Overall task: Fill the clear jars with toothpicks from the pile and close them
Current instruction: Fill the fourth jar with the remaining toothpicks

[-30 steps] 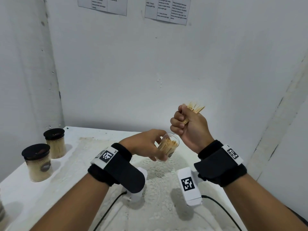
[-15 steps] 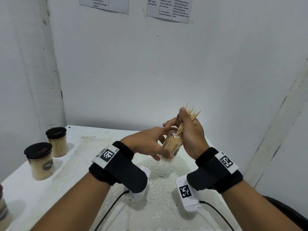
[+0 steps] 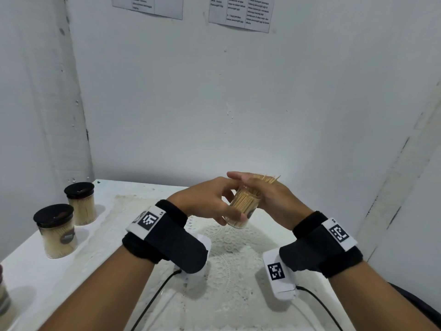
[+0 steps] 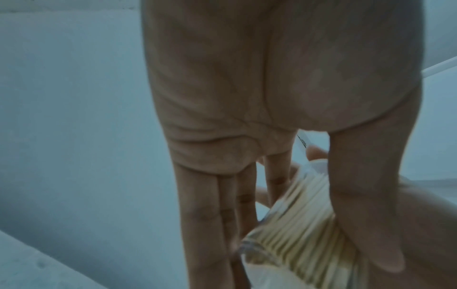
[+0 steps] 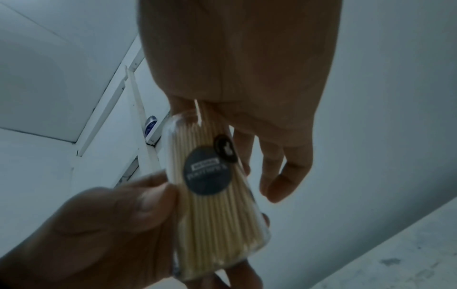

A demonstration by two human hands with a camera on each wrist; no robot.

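My left hand [image 3: 205, 201] holds a clear jar [image 3: 243, 206] above the table, tilted with its mouth up and to the right, and it is packed with toothpicks. The left thumb and fingers wrap its sides [image 4: 296, 224]. A dark round label shows on the jar [image 5: 217, 205]. My right hand [image 3: 274, 201] is at the jar's mouth, with a small bunch of toothpicks [image 3: 269, 179] poking out above its knuckles. Its lower fingers [image 5: 284, 176] hang loosely beside the jar. The thumb's grip on the bunch is hidden. No loose pile or lid for this jar is in view.
Two filled jars with black lids [image 3: 80, 204] [image 3: 56, 231] stand at the table's left, and part of a third [image 3: 3, 295] shows at the left edge. A lace doily [image 3: 229, 259] covers the white table [image 3: 28, 271] under my hands. Walls stand close behind and to the right.
The right hand came down from above with its bunch of toothpicks and now meets the jar's mouth. The jar looks fuller. The left hand raised the jar slightly.
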